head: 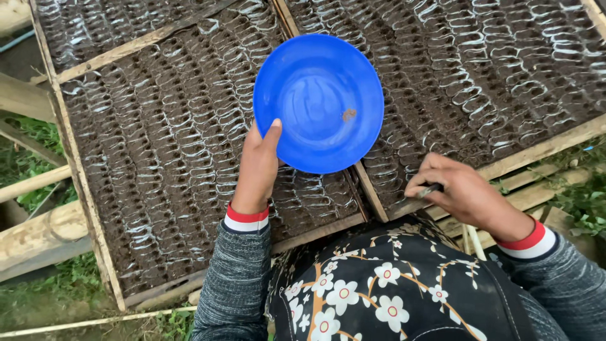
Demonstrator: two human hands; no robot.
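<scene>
Left hand (pixel 257 165) grips the blue bowl (pixel 319 103) by its rim; right hand (pixel 464 192) pinches a thin tool (pixel 428 190) over the soil tray (pixel 189 158); better keep bowl level

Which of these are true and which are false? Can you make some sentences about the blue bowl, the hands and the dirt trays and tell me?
1. The left hand holds the blue bowl. True.
2. The blue bowl is full to the brim with soil. False: it is nearly empty, with only a small brown speck inside.
3. The right hand pinches a thin dark tool at the edge of a seed tray. True.
4. The trays hold tall green plants. False: they show rows of small cells packed with dark soil, with no plants.
5. Both hands grip the bowl. False: only the left hand does.
</scene>
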